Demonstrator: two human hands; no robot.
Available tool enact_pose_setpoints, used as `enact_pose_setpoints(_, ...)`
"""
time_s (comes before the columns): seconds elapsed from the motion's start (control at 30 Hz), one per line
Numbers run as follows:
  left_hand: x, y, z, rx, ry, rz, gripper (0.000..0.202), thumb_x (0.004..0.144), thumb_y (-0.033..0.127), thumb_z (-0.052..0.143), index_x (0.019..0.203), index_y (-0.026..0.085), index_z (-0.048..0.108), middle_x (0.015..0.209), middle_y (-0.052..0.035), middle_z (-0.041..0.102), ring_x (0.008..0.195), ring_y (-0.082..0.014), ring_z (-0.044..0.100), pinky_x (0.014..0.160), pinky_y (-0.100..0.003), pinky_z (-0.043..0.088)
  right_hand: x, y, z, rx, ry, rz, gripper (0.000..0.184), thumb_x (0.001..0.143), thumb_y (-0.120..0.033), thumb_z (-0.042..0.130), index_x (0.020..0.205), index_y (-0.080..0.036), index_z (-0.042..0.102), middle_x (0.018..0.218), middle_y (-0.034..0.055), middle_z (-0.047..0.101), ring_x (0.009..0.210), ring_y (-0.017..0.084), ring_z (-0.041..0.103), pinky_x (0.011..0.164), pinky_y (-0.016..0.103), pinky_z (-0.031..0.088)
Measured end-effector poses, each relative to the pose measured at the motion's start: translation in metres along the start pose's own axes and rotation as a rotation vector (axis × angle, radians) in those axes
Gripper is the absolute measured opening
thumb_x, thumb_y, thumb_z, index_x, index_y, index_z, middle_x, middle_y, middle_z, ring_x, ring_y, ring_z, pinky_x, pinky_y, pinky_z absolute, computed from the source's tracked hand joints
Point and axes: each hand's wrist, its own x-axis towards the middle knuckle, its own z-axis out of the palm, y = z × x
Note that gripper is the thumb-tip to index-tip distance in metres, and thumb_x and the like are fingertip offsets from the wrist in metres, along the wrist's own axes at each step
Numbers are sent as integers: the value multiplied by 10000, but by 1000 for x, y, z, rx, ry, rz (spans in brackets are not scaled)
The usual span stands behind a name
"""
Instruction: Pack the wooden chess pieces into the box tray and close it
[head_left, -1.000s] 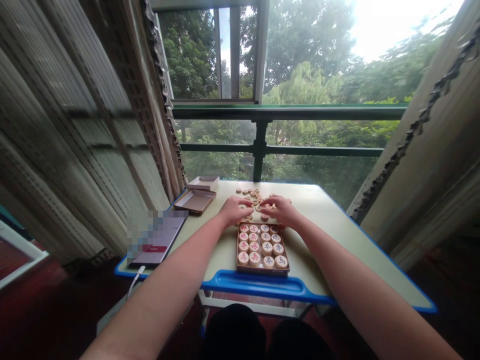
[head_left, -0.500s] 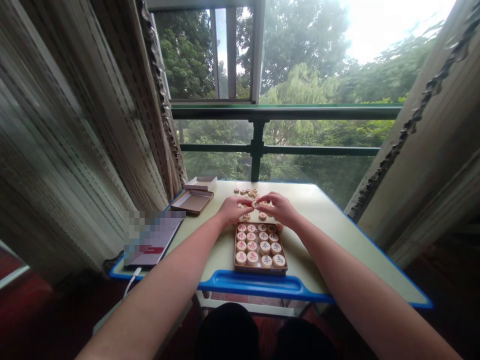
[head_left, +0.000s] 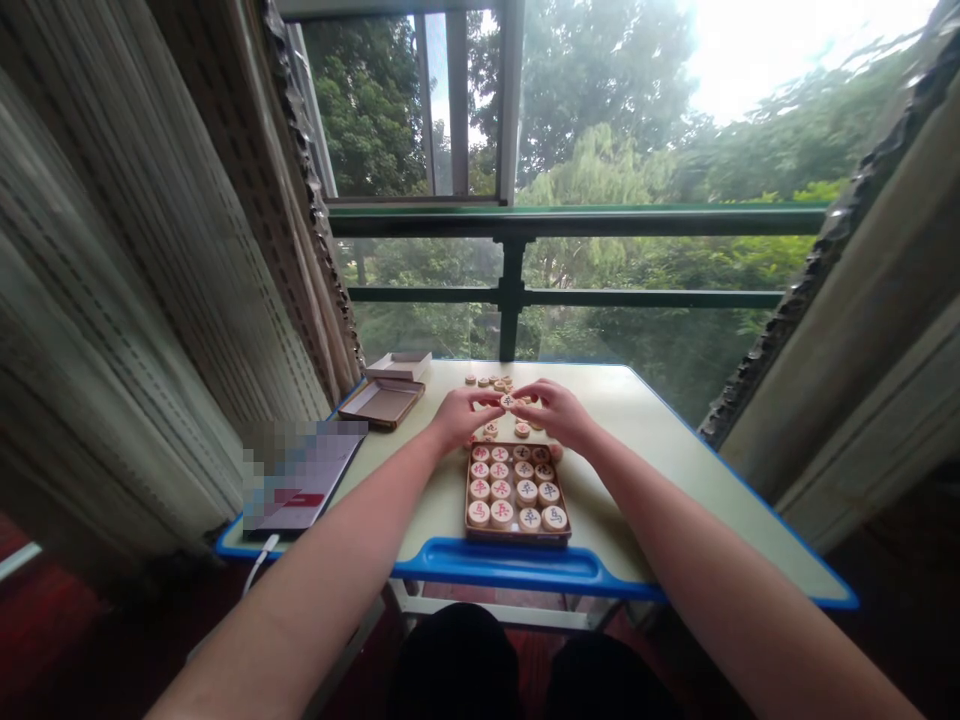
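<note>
Between my two hands, just above the table, is a round wooden Chinese chess piece (head_left: 508, 401) with a dark character facing up. The fingertips of my left hand (head_left: 463, 416) pinch it from the left. From the right, the thumb and fingers of my right hand (head_left: 556, 412) close on the same piece. Nearer to me sits a shallow box (head_left: 517, 541) of Chinese chess pieces in rows, red characters on the left and dark ones on the right. More loose pieces (head_left: 522, 430) lie behind the box, partly hidden by my hands.
At the table's left rear are a shallow box lid (head_left: 384, 402) and a pale tray (head_left: 399, 365). A flat, partly blurred device (head_left: 315, 490) with a white cable (head_left: 262, 555) lies at left. A blue pen groove (head_left: 510, 568) edges the table front. Curtains flank the window.
The held piece has been raised slightly, and its dark character shows more clearly. Both hands stay close together behind the box. The view has shifted a little.
</note>
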Motion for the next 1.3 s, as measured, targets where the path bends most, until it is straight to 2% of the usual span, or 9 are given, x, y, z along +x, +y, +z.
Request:
enact_pose_setpoints(0.2, -1, 1, 0, -13, -13, -15, 340, 680, 360, 675, 952, 158, 706, 905, -78, 707, 742, -167, 608, 593, -253, 456, 1, -2, -1, -4, 2, -11, 242, 696, -367, 668, 844, -177, 702, 750, 32, 554, 691, 151, 534, 616, 286, 428)
enact_pose_setpoints(0.57, -2, 3, 0, -14, 21, 54, 282, 680, 335, 684, 904, 168, 719, 907, -86, 704, 832, -188, 624, 671, -272, 487, 0, -4, -5, 16, -8, -13, 242, 681, -357, 673, 839, -177, 702, 734, 21, 543, 675, 138, 496, 599, 264, 384)
enact_pose_setpoints(0.73, -5, 12, -2, -4, 33, 78, 254, 678, 318, 691, 884, 173, 725, 884, -78, 707, 810, -185, 630, 647, -263, 494, -4, -8, -8, 37, -14, -14, 268, 677, -372, 669, 849, -169, 700, 746, 22, 548, 669, 134, 485, 588, 261, 371)
enact_pose_setpoints(0.9, -9, 21, -3, 7, 22, 108, 223, 683, 283, 692, 870, 166, 728, 833, -71, 713, 778, -178, 631, 692, -269, 498, -7, -13, -14, 73, -53, 13, 322, 666, -420, 665, 858, -163, 697, 755, 21, 557, 653, 123, 469, 569, 254, 359)
enact_pose_setpoints(1.07, -13, 24, -3, 20, 19, 117, 225, 690, 294, 684, 859, 153, 731, 854, -91, 708, 824, -196, 630, 737, -288, 493, -10, -21, -19, 69, -79, 53, 321, 655, -407, 667, 847, -152, 701, 681, -2, 519, 607, 106, 445, 529, 240, 336)
enact_pose_setpoints(1.3, -20, 34, -6, 4, -9, 69, 300, 674, 386, 680, 856, 152, 728, 824, -74, 703, 672, -146, 584, 572, -246, 455, -18, -29, -23, 58, -90, 31, 309, 671, -412, 655, 847, -164, 709, 652, -7, 512, 595, 105, 439, 525, 244, 345)
